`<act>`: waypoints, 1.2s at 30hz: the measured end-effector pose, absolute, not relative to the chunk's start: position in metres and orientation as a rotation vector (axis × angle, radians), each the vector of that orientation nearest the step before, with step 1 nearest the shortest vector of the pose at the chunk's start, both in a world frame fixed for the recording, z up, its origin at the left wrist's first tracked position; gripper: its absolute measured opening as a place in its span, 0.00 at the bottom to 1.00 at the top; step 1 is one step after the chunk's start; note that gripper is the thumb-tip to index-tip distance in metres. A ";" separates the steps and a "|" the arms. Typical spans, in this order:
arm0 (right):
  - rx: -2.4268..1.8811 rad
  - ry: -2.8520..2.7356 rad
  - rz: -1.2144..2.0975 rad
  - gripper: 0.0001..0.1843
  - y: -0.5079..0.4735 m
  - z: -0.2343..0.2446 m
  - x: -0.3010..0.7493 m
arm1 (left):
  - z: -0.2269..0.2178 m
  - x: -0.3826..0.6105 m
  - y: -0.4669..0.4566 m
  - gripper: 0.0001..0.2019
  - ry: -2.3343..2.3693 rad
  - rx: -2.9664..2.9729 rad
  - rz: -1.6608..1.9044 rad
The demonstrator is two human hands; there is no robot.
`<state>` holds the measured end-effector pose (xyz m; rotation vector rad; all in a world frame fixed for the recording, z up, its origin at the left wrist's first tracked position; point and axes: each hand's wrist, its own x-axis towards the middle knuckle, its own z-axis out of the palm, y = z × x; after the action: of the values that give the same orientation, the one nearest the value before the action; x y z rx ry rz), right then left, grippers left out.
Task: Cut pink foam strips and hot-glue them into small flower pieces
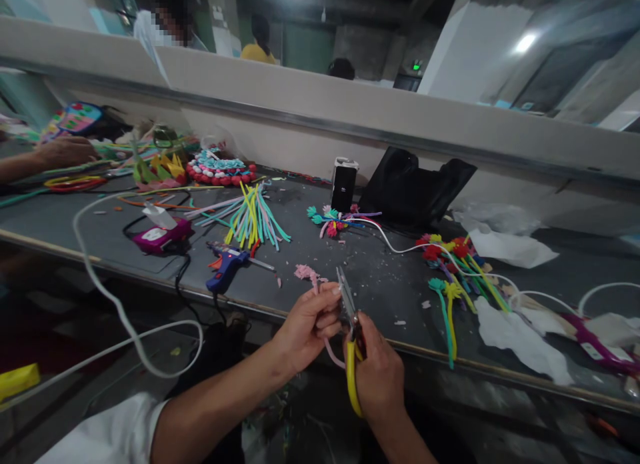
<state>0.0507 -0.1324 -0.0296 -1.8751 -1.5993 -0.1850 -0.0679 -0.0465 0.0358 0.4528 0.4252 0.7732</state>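
Note:
My left hand (311, 324) pinches a pink pipe cleaner (306, 273); its curled fuzzy end sticks up past my fingers and its tail loops down below the hand. My right hand (379, 377) grips yellow-handled scissors (349, 317), blades pointing up and touching the pipe cleaner near my left fingertips. Both hands hover over the front edge of the dark worktable (370, 277).
A blue glue gun (226, 263) lies left of my hands, beside a bundle of coloured pipe cleaners (253, 219). Finished pipe-cleaner flowers (453, 264), white cables, a phone (344, 185), a black bag (413, 187) and white paper lie about. Another person's arm (47, 156) rests at far left.

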 end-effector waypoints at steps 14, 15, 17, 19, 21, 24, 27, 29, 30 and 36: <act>-1.919 -1.592 -0.161 0.19 -0.134 -0.023 0.050 | 0.029 -0.065 -0.052 0.11 0.361 0.469 0.753; -1.917 -1.588 -0.133 0.19 -0.134 -0.022 0.050 | 0.028 -0.064 -0.053 0.12 0.355 0.465 0.750; -1.917 -1.572 -0.059 0.20 -0.134 -0.020 0.049 | 0.027 -0.064 -0.055 0.12 0.346 0.459 0.740; -1.916 -1.546 0.012 0.20 -0.134 -0.019 0.049 | 0.027 -0.064 -0.058 0.13 0.350 0.455 0.731; -1.904 -1.522 0.057 0.21 -0.134 -0.018 0.048 | 0.027 -0.063 -0.059 0.13 0.359 0.449 0.721; -1.868 -1.503 0.092 0.21 -0.134 -0.018 0.049 | 0.028 -0.063 -0.059 0.12 0.372 0.436 0.713; -1.838 -1.469 0.103 0.21 -0.134 -0.019 0.050 | 0.029 -0.063 -0.059 0.12 0.377 0.429 0.707; -1.806 -1.447 0.107 0.21 -0.135 -0.019 0.050 | 0.030 -0.063 -0.059 0.12 0.376 0.426 0.704; -1.788 -1.442 0.113 0.21 -0.135 -0.020 0.050 | 0.030 -0.063 -0.059 0.12 0.377 0.424 0.705; -1.725 -1.444 0.049 0.22 -0.134 -0.023 0.050 | 0.033 -0.063 -0.060 0.11 0.372 0.413 0.706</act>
<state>0.0504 -0.1340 -0.0231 -1.7245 -1.4438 0.0486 -0.0631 -0.0598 0.0330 0.4131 0.3723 0.7058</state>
